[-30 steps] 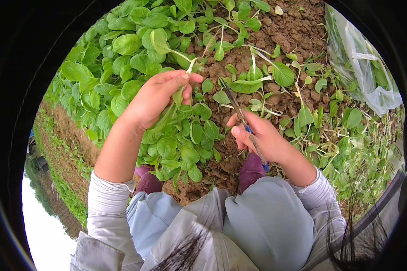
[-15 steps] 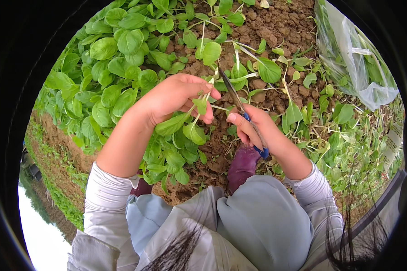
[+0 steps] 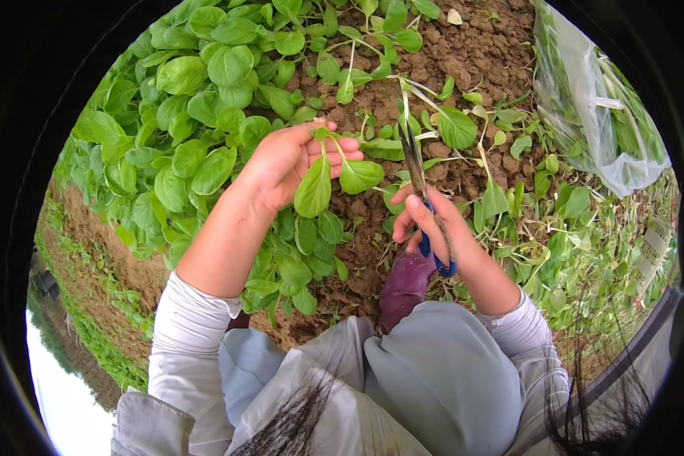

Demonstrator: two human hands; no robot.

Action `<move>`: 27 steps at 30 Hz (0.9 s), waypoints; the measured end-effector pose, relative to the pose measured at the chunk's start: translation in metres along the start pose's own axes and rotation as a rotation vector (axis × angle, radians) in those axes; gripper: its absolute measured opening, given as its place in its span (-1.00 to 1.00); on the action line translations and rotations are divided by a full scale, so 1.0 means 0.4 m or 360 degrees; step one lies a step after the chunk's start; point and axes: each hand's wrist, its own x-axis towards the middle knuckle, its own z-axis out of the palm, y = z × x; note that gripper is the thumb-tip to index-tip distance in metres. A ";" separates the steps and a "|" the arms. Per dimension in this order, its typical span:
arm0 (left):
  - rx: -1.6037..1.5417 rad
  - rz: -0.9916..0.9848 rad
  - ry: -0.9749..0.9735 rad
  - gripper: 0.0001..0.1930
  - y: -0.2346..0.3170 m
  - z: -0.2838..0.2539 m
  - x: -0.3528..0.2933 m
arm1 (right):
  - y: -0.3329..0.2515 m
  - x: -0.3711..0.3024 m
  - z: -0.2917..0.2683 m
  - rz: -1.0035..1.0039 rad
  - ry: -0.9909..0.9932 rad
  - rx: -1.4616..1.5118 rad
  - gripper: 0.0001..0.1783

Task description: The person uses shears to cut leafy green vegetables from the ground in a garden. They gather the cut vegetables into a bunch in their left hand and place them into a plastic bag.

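Seedling is pinched in left fingers; scissors are gripped, blades shut, by the right hand. Thin stems could be crushed, or fingers nicked by the nearby blades.

scissors handles hiding inside the right hand, tips blurring into leaves | seedling stems hiding behind left hand fingers | plastic bag getting cut off by the dark rim | purple shoe hiding under the knee
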 end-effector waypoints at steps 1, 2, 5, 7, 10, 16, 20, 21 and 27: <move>-0.0023 0.0042 -0.0023 -0.78 0.001 -0.009 -0.003 | 0.000 0.002 0.003 -0.0020 0.0039 0.0052 -0.60; -0.0074 0.0195 -0.0024 -0.80 0.013 -0.022 -0.008 | -0.001 0.004 0.006 -0.0040 0.0076 0.0104 -0.60; -0.0126 0.0663 0.0107 -0.90 0.083 -0.055 -0.024 | 0.007 0.004 -0.007 -0.0052 0.0194 0.0220 -0.61; 0.0600 0.0851 0.0399 -0.88 0.144 -0.064 -0.051 | 0.004 0.004 -0.009 -0.0056 0.0192 0.0224 -0.61; 0.2046 0.0702 0.0404 -0.78 0.111 -0.036 -0.019 | 0.004 0.007 -0.008 -0.0021 0.0194 0.0113 -0.63; 0.3261 -0.0233 0.0040 -0.63 -0.040 -0.005 0.035 | 0.014 0.008 0.009 -0.0082 0.0018 -0.0152 -0.71; 0.3245 -0.0373 0.0168 -0.69 -0.072 -0.032 0.051 | 0.032 0.007 0.002 -0.0028 0.0017 -0.0222 -0.74; 0.3191 -0.0340 0.0204 -0.69 -0.073 -0.042 0.055 | 0.036 0.007 -0.001 -0.0014 0.0026 -0.0228 -0.74; 0.2759 -0.0217 0.0246 -0.70 -0.016 -0.107 0.050 | 0.029 0.002 -0.002 -0.0027 0.0023 -0.0287 -0.75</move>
